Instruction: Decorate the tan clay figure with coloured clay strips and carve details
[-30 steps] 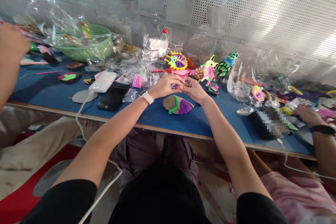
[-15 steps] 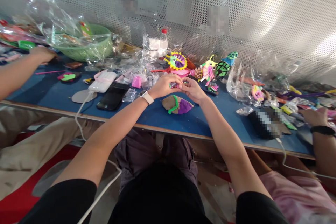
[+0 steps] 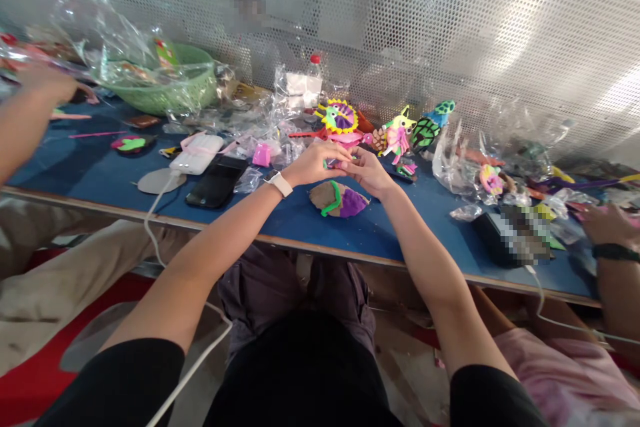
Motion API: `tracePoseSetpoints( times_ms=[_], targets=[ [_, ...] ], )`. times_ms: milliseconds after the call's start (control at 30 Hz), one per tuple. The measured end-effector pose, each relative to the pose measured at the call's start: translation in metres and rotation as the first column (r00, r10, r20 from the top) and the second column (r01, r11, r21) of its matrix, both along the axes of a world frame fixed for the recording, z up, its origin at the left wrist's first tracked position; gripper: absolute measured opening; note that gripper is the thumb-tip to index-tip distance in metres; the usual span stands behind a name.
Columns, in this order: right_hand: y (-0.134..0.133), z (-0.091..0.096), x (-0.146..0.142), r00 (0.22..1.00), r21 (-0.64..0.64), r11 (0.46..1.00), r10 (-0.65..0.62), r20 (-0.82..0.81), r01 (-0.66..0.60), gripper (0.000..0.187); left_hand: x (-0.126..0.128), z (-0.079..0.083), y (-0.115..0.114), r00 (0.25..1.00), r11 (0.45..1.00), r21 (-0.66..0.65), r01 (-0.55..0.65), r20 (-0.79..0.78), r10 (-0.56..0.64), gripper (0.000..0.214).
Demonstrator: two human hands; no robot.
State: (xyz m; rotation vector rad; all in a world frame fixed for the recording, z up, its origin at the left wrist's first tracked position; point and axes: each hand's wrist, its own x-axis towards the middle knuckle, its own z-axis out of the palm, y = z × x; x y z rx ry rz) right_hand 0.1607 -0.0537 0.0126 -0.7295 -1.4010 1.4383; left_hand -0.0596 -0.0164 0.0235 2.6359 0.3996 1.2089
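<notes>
My left hand [image 3: 320, 162] and my right hand [image 3: 367, 172] meet above the blue table, fingertips pinched together. A small bit of green shows under the left fingers; what they hold is mostly hidden and too small to name. Just below my hands lies a leaf-shaped piece [image 3: 339, 199], half bare brown and half covered in purple clay, with a green clay strip across its middle. Behind my hands stand a yellow-rimmed clay figure [image 3: 339, 117], a yellow and pink clay figure [image 3: 399, 133] and a green and blue clay turtle [image 3: 431, 125].
To the left lie a black phone [image 3: 216, 182], a white power bank [image 3: 197, 153] with a cable and a green basket [image 3: 193, 83]. Plastic bags and a black box [image 3: 505, 240] are on the right. Co-workers' hands [image 3: 47, 83] reach in at both sides.
My hands stay together in nearly the same place, with slight finger movement. The left co-worker's hand has moved further left, and the right co-worker's hand has shifted slightly.
</notes>
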Motion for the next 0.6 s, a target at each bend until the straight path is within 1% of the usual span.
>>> tracePoseSetpoints(
  times_ms=[67,133,200,300,400,500,600],
  targets=[
    [-0.0003,0.0004,-0.0001,1.000,-0.006,1.000,-0.001,-0.007,0.001,0.065,-0.0003,0.0000,-0.0003,1.000,1.000,0.013,0.001,0.021,-0.002,0.013],
    [-0.0005,0.0006,-0.0006,1.000,-0.011,1.000,-0.010,-0.013,0.010,0.065,-0.0007,0.0004,-0.0013,0.998,1.000,0.015,-0.027,0.054,0.026,0.013],
    [-0.0005,0.0008,-0.0008,1.000,-0.015,1.000,-0.020,-0.014,0.020,0.066,-0.0012,0.0012,-0.0026,0.997,0.999,-0.004,-0.049,0.055,0.049,0.015],
    [0.0001,0.0010,-0.0003,1.000,-0.029,0.999,-0.021,-0.006,0.021,0.069,-0.0016,0.0027,-0.0040,1.000,0.999,-0.051,0.001,0.000,-0.001,0.021],
    [0.0004,0.0009,-0.0004,1.000,-0.036,0.999,-0.018,0.007,0.019,0.069,-0.0013,0.0037,-0.0043,0.998,0.996,-0.076,0.056,0.005,-0.055,0.017],
    [-0.0001,0.0015,-0.0001,1.000,-0.034,0.999,-0.009,0.015,0.010,0.068,-0.0013,0.0048,-0.0044,0.998,0.995,-0.079,0.055,0.048,-0.052,0.023],
    [-0.0010,0.0034,0.0021,1.000,-0.050,0.999,0.015,0.027,-0.014,0.068,-0.0021,0.0067,-0.0048,0.998,0.993,-0.098,0.058,0.017,-0.057,0.024]
  ],
)
